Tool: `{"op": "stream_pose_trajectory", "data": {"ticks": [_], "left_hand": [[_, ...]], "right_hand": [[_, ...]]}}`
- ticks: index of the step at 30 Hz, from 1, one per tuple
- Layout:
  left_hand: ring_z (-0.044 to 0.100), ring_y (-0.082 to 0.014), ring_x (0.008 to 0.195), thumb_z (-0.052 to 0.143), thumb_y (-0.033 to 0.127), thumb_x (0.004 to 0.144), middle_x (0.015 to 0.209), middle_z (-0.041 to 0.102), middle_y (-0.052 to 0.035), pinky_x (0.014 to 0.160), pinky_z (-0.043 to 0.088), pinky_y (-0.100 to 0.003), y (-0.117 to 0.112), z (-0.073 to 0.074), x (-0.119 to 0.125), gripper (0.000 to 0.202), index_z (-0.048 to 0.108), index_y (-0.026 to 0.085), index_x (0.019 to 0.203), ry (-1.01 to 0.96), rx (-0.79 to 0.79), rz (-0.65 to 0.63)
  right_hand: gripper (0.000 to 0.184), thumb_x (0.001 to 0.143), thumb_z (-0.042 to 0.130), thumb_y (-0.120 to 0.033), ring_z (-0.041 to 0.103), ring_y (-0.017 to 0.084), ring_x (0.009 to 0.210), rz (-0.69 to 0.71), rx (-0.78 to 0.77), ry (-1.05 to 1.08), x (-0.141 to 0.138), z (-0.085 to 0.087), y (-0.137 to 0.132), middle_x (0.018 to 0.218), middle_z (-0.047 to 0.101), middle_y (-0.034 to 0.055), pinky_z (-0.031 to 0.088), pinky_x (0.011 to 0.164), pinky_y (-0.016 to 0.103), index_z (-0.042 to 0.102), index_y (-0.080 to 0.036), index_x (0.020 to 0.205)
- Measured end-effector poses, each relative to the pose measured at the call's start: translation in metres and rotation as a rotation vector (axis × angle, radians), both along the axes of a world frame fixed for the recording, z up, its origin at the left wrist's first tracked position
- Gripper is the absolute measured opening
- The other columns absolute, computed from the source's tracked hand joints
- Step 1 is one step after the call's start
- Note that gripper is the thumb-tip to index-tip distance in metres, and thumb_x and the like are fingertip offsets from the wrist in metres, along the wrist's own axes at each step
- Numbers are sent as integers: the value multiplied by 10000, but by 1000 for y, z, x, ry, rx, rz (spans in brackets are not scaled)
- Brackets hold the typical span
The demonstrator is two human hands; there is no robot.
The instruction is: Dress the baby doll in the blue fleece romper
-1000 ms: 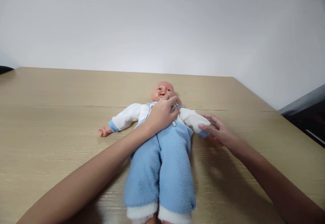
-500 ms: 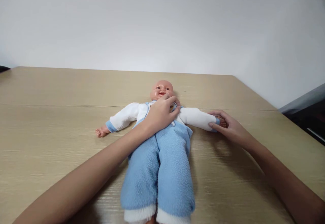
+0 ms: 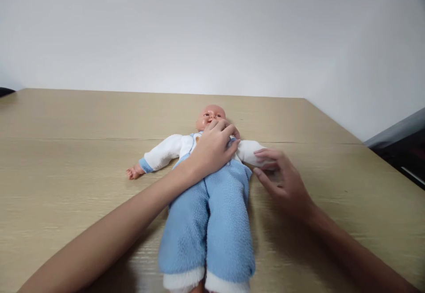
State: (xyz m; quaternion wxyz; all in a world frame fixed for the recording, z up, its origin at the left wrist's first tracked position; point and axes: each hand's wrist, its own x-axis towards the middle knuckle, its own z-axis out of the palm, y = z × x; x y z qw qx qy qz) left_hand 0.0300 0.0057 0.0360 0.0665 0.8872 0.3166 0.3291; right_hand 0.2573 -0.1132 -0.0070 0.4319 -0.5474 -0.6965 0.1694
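A baby doll [image 3: 209, 204] in light blue fleece overalls and a white top lies on its back on the wooden table [image 3: 66, 160], head away from me. My left hand [image 3: 212, 149] rests on the doll's chest just below its chin, fingers curled around the overalls' bib. My right hand [image 3: 282, 182] is at the doll's white sleeve [image 3: 249, 151] on the right side, fingers and thumb closed around it and covering the doll's hand. The doll's other arm [image 3: 156, 156] lies stretched out to the left, its small bare hand showing.
A plain pale wall rises behind the table's far edge. A dark piece of furniture [image 3: 401, 147] stands past the table's right edge. A dark object [image 3: 5, 91] peeks in at the far left edge.
My right hand had pulled the doll's right arm straight out to the right; now it has moved back in toward the body and grips the sleeve nearer the shoulder. The left hand has stayed on the chest.
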Motion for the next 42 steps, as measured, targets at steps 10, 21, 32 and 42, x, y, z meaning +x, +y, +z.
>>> {"op": "stream_pose_trajectory", "data": {"ticks": [10,21,32,42], "left_hand": [[619,-300,1127,642,440,1063,1100,729,-89,1061,474,-474,-18,15,2,244,735,214,1052,155,-134,-159],[621,-315,1137,661,396,1028,1082,753,-90,1040,483,-477,-10,-5,7,199,685,201,995,153,-205,-106],[628,-291,1126,652,298,1032,1150,721,-69,1021,492,-459,-12,-4,7,110,654,233,1121,70,-200,-133],[602,-307,1186,745,330,983,1267,695,-90,1079,498,-468,-12,1,5,286,628,242,1229,-3,-146,-219]], "right_hand": [[298,1054,659,-556,522,211,843,287,-402,372,-12,-6,17,927,566,3,457,772,345,628,-261,1023],[312,1031,698,-515,597,241,807,-63,-181,17,-5,-14,13,992,664,46,498,743,401,634,-274,1218],[901,822,908,-618,551,482,1445,52,-60,-386,101,-7,27,1564,615,139,427,1219,659,537,-318,1586],[559,754,939,-585,712,355,1065,-110,-113,-67,80,13,17,1161,764,81,576,965,504,713,-295,1176]]}}
